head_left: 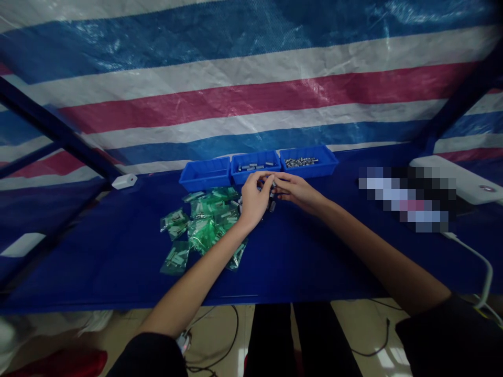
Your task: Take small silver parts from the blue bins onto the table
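Observation:
Above the middle of the blue table, my left hand (254,198) and my right hand (298,191) meet with fingertips pinched together. Between them shows a bit of a small metal part (274,184), mostly hidden by the fingers. Loose metal pieces (272,206) lie on the table just under the hands. Left of my left hand is a pile of small green-tinted plastic bags (204,233) with light strips or pins inside. Right behind the hands stands a blue bin (257,158) holding several metal cylinders. Another blue bin (328,162), to its right, contains many small metal parts.
A third blue bin (188,180) stands at the left of the row. White devices (124,181) sit at the table's left side. On the right are a blurred-out object (408,199), a white box (467,183) and a white cable (490,272). Striped sheeting (251,99) hangs behind.

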`<state>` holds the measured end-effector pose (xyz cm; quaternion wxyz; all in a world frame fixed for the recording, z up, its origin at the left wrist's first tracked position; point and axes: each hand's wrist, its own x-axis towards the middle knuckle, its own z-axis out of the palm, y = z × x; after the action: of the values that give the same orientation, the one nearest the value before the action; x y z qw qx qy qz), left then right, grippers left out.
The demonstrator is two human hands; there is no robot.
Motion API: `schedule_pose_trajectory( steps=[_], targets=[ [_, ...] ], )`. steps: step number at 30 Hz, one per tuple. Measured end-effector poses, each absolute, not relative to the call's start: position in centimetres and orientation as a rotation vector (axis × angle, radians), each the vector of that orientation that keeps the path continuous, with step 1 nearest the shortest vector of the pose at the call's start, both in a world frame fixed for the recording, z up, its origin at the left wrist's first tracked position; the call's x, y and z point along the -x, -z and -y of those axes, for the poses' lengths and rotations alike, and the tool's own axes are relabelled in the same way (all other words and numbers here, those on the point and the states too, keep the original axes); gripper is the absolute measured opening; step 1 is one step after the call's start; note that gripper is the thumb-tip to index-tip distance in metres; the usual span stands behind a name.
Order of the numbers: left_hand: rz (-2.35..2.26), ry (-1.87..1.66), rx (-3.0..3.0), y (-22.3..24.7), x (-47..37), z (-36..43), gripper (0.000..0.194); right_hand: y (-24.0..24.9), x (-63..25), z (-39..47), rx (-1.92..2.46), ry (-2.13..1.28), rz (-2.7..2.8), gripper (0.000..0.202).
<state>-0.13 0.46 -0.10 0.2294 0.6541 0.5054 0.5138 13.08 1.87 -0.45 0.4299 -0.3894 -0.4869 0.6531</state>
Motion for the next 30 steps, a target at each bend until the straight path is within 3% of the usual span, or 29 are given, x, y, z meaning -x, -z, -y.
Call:
schedule_pose_trajectory(
  steps=[5,18,30],
  targets=[
    [-1.374,-1.438,-1.744,0.2,0.3,-0.7,0.016,0.6,-12.8,-1.8,0.941,-1.64,1.303,0.031],
    [-1.218,-1.372,-1.605,0.0,-0.6,-0.1,0.014,0.5,-12.9,-2.3,1.052,-1.213,1.255,0.039],
    [-1.292,-1.478,-1.392,-0.4,-0.3,-0.2,0.01,1.7,-14.3,-3.2,1.156,-0.972,1.317,0.03]
  ],
)
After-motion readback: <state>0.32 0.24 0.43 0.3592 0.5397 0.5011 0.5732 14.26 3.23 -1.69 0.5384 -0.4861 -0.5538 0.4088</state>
